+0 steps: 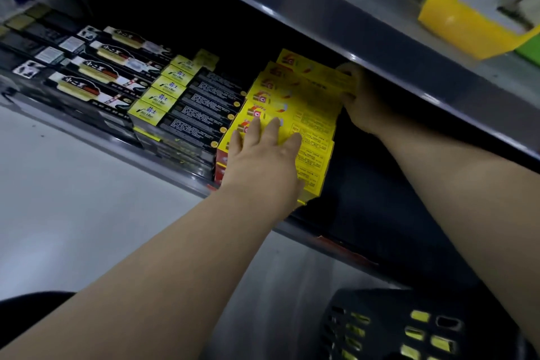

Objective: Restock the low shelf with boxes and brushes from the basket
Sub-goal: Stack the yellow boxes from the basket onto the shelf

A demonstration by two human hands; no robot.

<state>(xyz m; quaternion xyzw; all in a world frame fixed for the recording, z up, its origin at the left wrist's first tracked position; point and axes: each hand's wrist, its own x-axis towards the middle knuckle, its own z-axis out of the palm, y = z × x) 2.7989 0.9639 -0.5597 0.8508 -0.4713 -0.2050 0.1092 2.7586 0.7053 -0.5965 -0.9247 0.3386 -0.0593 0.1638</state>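
A row of yellow boxes (306, 102) with red pictures stands on the dark low shelf (359, 213). My left hand (263, 155) lies flat on the front boxes of that row, fingers spread. My right hand (362, 102) is deeper in the shelf, its fingers curled around the right end of the rear yellow boxes. A black slotted basket (394, 327) sits at the bottom right, with yellow boxes showing through its slots.
To the left of the yellow row stand black-and-yellow boxes (187, 108) and black brush packs (102, 73). The grey upper shelf edge (380, 47) overhangs my right hand. A yellow carton (479, 9) rests on that upper shelf. Grey floor lies at the left.
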